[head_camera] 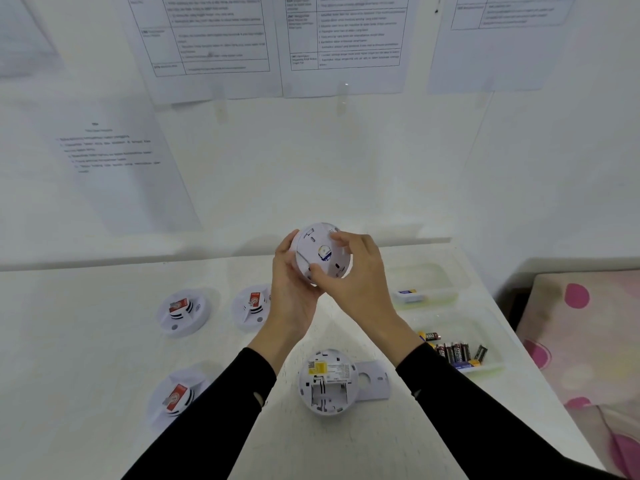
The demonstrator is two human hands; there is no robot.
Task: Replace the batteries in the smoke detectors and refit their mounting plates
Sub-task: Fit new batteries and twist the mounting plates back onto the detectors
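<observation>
Gripping the rim of the held smoke detector [320,252] with the curled fingers [337,239] of the right hand [356,271], cupping its other side with the left hand [291,282], up above the table [104,358]. Probably twisting its mounting plate [308,242]; on or off, cannot tell. Lower down, an open detector [327,382] with an empty battery hole, loose plate [375,379] peeking out beside it. To the left, three detectors with red tags [181,311], looking untouched. Batteries [453,353] waiting in a tray [491,367]. Lots left to do

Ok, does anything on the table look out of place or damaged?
Only the face-down detector: its battery bay is open and looks empty, with a loose mounting plate beside it. Nothing looks spilled or broken.
</observation>
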